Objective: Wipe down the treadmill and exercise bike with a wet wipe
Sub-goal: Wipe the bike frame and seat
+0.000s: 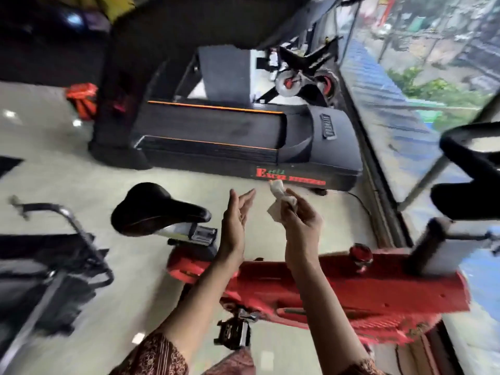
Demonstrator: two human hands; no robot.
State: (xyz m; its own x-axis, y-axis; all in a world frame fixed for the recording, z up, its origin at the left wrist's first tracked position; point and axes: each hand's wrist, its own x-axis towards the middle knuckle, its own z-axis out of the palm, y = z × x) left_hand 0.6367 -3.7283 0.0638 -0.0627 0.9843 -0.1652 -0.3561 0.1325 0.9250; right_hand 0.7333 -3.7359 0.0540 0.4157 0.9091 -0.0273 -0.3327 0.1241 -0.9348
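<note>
The right grip (300,220) is clamped on the wet wipe (276,189). Fingers and thumb curl round a crumpled white wad that sticks out above the fingertips and bulges from the grip's left side, toward the other hand. The left grip (234,223) is apart, its palm turned toward the right grip, fingers straight and holding nothing. A narrow gap separates it from the wipe. Both grips are raised in the air and rest on no machine.

Directly below the two grips runs the red frame of the exercise bike (351,288), with both forearms crossing in front of it. A red knob (361,253) on the frame sits down and to the right of the right grip. The bike's black saddle (157,209) lies just left of the left grip. One pedal (203,235) sits between the saddle and the left wrist, and a second pedal (235,334) is lower, beside the left forearm.

Beyond the grips stands the black treadmill (216,136), with orange edging and red lettering along its side. The wipe's upper tip overlaps the treadmill's lower edge in the view. To the right of the right grip is window glass (405,77). Pale floor (81,171) spreads to the left of both grips. A patterned sleeve (154,358) shows at the bottom edge.
</note>
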